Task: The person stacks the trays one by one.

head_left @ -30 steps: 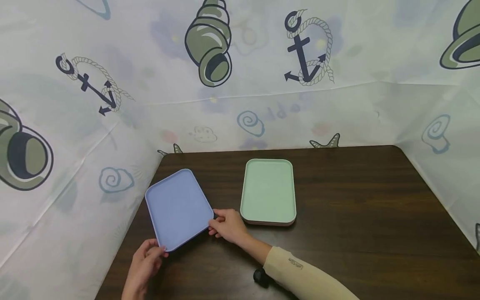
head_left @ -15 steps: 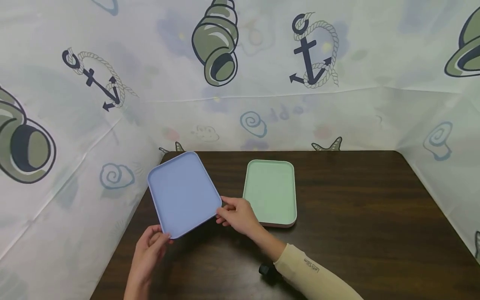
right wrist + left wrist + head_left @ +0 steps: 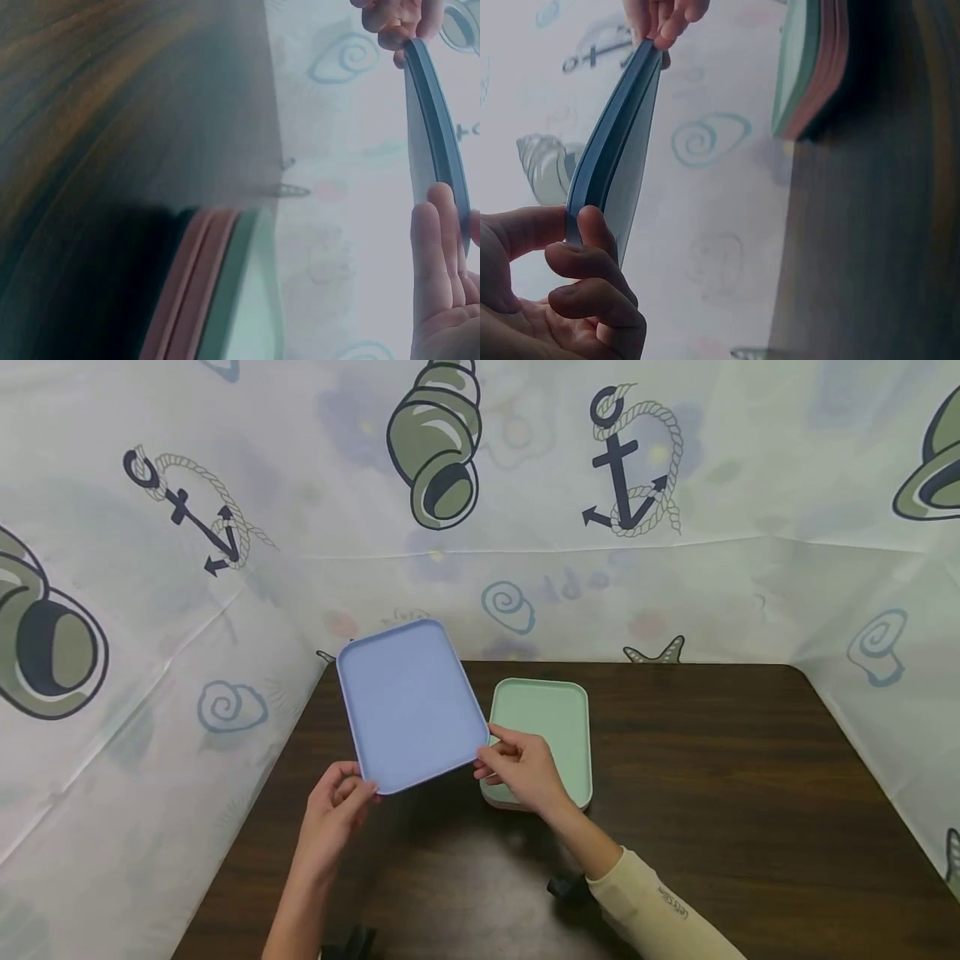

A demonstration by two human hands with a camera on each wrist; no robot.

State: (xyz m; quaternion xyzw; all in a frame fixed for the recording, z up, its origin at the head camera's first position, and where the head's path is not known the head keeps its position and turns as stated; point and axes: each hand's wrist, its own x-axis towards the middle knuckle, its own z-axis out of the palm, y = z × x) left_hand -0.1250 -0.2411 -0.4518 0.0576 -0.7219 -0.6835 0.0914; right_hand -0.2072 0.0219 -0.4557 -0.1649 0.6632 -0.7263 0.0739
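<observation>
A blue rectangular tray [image 3: 411, 706] is held in the air, tilted, over the left-middle of the table. My left hand [image 3: 333, 810] pinches its near left corner between thumb and fingers; in the left wrist view those fingers [image 3: 596, 300] curl under the tray's edge [image 3: 611, 142]. With my right hand [image 3: 528, 772] I pinch the near right corner, the hand overlapping a stack of trays in the head view. The stack has a light green tray [image 3: 551, 714] on top, and pink trays [image 3: 199, 277] show beneath it in the right wrist view.
The dark wood table [image 3: 712, 793] stretches away to the right of the stack. A white curtain [image 3: 555, 585] printed with shells and anchors stands behind the table and at both sides. A light sleeve [image 3: 660, 906] covers my right forearm.
Both hands have raised the blue tray off the table and carried it up and to the right, closer to the green-topped stack. The stack has stayed in place.
</observation>
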